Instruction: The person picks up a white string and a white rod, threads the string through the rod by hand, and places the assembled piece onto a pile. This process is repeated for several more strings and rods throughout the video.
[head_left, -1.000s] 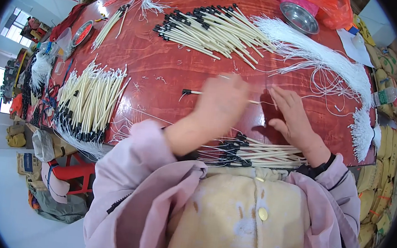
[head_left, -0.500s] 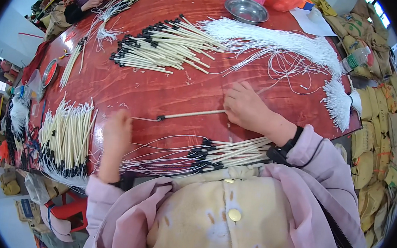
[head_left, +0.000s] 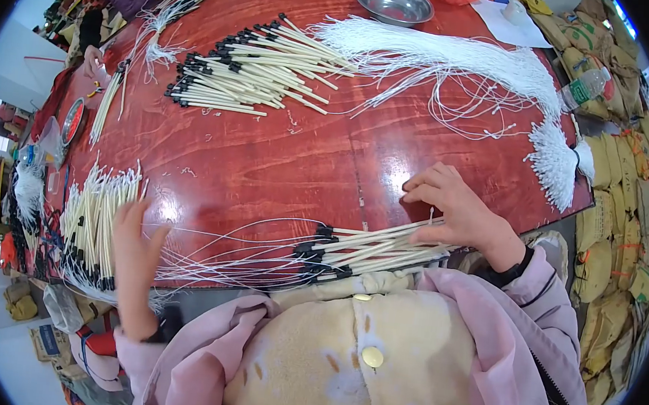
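My right hand (head_left: 466,216) hovers over the right ends of a near pile of cream-coloured sticks (head_left: 382,252), thumb and fingers apart, gripping nothing. These sticks have black caps (head_left: 314,252) on their left ends, with thin white cords (head_left: 219,259) trailing left along the table edge. My left hand (head_left: 135,244) is open beside an upright-looking bunch of cream sticks (head_left: 93,217) with white tips and black lower parts. It partly covers that bunch, and the cord ends pass near it. A larger pile of black-capped sticks (head_left: 258,73) lies farther back.
A thick hank of white cords (head_left: 460,64) stretches across the back right of the red table (head_left: 289,161). Behind it stands a metal bowl (head_left: 394,6). A plastic bottle (head_left: 585,88) and stacked sacks (head_left: 610,197) line the right side. Another person's hand (head_left: 92,63) is at the far left.
The single capped stick between my hands is now down at the near pile. My right hand has moved nearer and right and opened; my left hand has moved left. The other person's hands have separated.
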Motion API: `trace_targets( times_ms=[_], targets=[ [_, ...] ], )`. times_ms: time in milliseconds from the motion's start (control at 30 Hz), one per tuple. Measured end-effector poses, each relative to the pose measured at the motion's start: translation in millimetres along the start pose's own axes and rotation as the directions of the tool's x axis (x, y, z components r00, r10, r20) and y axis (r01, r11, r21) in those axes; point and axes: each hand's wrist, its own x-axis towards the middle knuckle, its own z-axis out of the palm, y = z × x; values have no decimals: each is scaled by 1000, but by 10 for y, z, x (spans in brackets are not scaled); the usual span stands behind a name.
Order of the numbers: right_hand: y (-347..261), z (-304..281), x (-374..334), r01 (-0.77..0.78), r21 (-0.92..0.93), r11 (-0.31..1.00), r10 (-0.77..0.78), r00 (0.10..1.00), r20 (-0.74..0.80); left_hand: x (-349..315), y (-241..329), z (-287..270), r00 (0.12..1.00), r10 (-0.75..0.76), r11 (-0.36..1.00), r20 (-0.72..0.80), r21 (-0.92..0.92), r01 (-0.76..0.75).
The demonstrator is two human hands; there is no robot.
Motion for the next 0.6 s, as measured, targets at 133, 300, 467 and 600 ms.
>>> trace_targets(
  times_ms=[133, 300, 467, 600],
  targets=[
    [5, 2, 194, -24, -176, 984, 9, 996, -85, 907, 1192, 731, 905, 426, 878, 23, -250, -407],
    [-73, 58, 300, -3, -233, 972, -32, 988, -149, 1570, 2088, 1554, 871, 490, 864, -30, -110, -491],
    [32, 108, 178, -57, -231, 971, 27, 991, -130, 1509, 2081, 1664, 843, 521, 852, 133, -147, -503],
    [68, 79, 195, -79, -243, 967, 43, 987, -152, 834, 1930, 1304, 762, 618, 786, 195, -113, -608]
  ],
)
